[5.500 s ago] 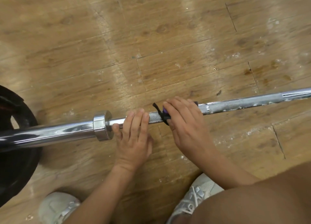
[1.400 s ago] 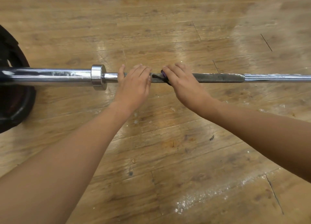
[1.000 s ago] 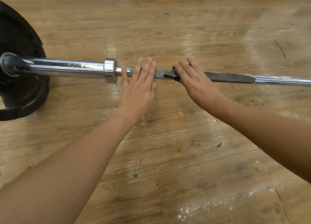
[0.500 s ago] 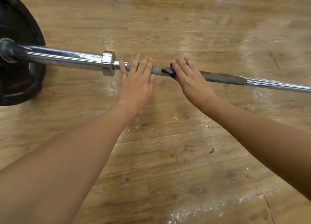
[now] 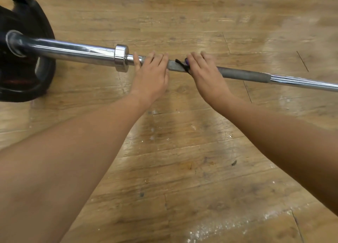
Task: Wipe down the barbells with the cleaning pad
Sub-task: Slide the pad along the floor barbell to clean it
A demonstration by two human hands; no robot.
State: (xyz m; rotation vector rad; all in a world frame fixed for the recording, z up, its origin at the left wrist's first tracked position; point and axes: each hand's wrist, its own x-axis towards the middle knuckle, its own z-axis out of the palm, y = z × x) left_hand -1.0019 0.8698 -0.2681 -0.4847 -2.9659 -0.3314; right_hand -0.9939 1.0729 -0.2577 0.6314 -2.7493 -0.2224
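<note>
Left hand [image 5: 150, 74] flat on barbell [image 5: 245, 75], right hand [image 5: 206, 74] clasping cleaning pad [image 5: 183, 64]; if the barbell rolls, the pad may slip.

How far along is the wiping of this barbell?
Done, apparently: the grey knurled section right of the cleaning pad shows no white dust. In hand: the right hand presses the pad onto the barbell while the left hand steadies it beside the collar. Left: the short stretch between the hands, perhaps the chrome sleeve.

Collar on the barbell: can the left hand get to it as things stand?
Probably yes. The left hand rests flat on the barbell just beside the collar, with only bare shaft between them.
</note>
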